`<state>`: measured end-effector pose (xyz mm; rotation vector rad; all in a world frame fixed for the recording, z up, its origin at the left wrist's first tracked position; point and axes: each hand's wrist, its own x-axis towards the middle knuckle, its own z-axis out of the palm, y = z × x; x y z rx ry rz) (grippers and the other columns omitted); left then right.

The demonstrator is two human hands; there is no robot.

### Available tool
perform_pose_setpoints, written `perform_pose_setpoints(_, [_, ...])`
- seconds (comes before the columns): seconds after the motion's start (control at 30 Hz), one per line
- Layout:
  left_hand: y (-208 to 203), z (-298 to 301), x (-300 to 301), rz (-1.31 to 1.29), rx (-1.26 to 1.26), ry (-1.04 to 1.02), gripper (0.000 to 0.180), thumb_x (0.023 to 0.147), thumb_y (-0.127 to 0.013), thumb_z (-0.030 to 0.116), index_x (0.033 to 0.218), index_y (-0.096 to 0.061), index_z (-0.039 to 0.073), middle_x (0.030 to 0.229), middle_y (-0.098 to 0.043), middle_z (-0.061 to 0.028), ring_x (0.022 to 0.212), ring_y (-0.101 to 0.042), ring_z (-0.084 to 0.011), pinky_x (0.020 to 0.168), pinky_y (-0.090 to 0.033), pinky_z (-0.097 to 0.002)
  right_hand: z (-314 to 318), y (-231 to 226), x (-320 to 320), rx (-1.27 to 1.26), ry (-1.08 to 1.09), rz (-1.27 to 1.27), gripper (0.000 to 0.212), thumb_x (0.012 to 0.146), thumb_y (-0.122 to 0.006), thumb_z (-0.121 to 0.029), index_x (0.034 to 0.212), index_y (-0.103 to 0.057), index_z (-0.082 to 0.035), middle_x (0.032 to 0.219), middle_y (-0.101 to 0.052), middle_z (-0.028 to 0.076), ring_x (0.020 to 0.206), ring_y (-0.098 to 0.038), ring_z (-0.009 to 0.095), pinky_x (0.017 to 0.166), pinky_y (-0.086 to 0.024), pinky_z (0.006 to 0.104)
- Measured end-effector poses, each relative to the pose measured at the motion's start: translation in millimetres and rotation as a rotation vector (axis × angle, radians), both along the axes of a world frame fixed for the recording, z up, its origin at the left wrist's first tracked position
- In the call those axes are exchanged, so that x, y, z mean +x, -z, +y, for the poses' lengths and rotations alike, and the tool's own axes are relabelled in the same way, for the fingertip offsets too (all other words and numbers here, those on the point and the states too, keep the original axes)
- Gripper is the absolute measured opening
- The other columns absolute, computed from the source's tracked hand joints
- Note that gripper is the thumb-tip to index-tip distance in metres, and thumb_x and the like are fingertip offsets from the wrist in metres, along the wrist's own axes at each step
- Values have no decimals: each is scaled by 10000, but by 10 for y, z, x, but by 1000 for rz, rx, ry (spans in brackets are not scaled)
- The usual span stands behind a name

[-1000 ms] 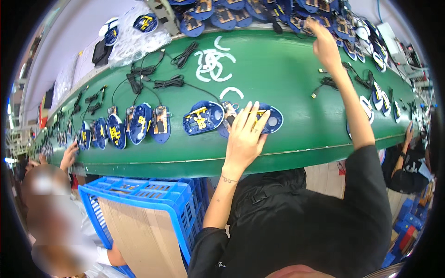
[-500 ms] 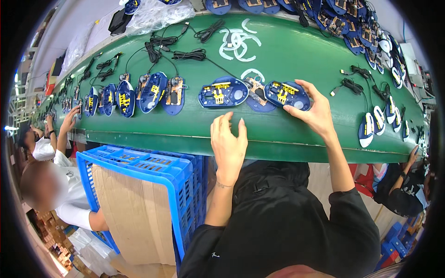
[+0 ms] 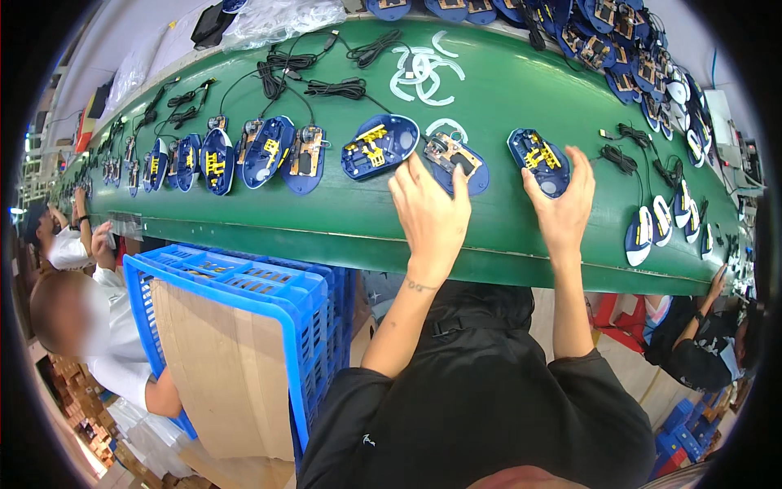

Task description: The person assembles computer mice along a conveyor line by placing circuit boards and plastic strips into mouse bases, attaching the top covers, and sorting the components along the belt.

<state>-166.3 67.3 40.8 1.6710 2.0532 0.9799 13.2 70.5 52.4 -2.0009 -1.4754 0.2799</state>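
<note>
Mouse shell (image 3: 541,163), blue: gripped between right hand's (image 3: 564,210) thumb and fingers. Circuit-board base (image 3: 463,163): left hand (image 3: 436,213) at its edge, grip unclear.

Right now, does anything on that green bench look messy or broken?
Mainly the white curved strips: most overlap at odd angles on the green surface, looking scattered beside the orderly row of blue shells farther left. No spill or obvious damage shows.
</note>
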Motion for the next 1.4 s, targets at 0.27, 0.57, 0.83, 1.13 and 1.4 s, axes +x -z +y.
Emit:
perform_pose_setpoints(0.27, [-128, 374, -58, -6, -271, 44, 542, 778, -771, 224, 1040, -476, -148, 934, -630, -275, 837, -647, -440, 777, -530, -458, -102, 271, -807, 134, -360, 17, 529, 743, -764, -120, 1209, -552, 18, 1128, -586, 161, 1067, -525, 347, 944, -445, 427])
perform_pose_setpoints(0.57, [95, 277, -471, -1449, -220, 121, 320, 904, -619, 73, 1204, -544, -13, 1062, -678, -144, 899, -681, -192, 742, -581, -320, 56, 43, -786, -116, -323, 916, 452, 905, -656, -68, 1329, -507, -27, 952, -703, 104, 856, -676, 153, 785, -530, 290])
perform_pose_setpoints(0.83, [-41, 80, -929, -1819, -295, 240, 486, 918, -555, 42, 1368, -386, -33, 1226, -589, -247, 1073, -642, -304, 792, -613, -508, 384, -64, -933, 304, -828, 242, 264, 707, -790, -21, 964, -740, -51, 851, -721, 67, 740, -666, 199, 640, -523, 291])
perform_pose_setpoints(1.13, [-26, 40, -1172, -1805, -343, 243, 494, 905, -551, 43, 1372, -411, -33, 1147, -605, -178, 987, -657, -269, 790, -609, -527, 625, -270, -1172, 377, -1077, 3, 184, 702, -783, -47, 871, -710, -42, 769, -600, 68, 725, -580, 234, 661, -490, 346])
perform_pose_setpoints(1.4, [120, 36, -1186, -1402, 7, 276, 441, 905, -529, -17, 1336, -438, -1, 1065, -618, -110, 875, -626, -146, 787, -531, -271, 224, -97, -1475, -211, -647, 639, 161, 760, -777, -58, 901, -709, -21, 713, -541, 22, 688, -506, 115, 632, -432, 294])
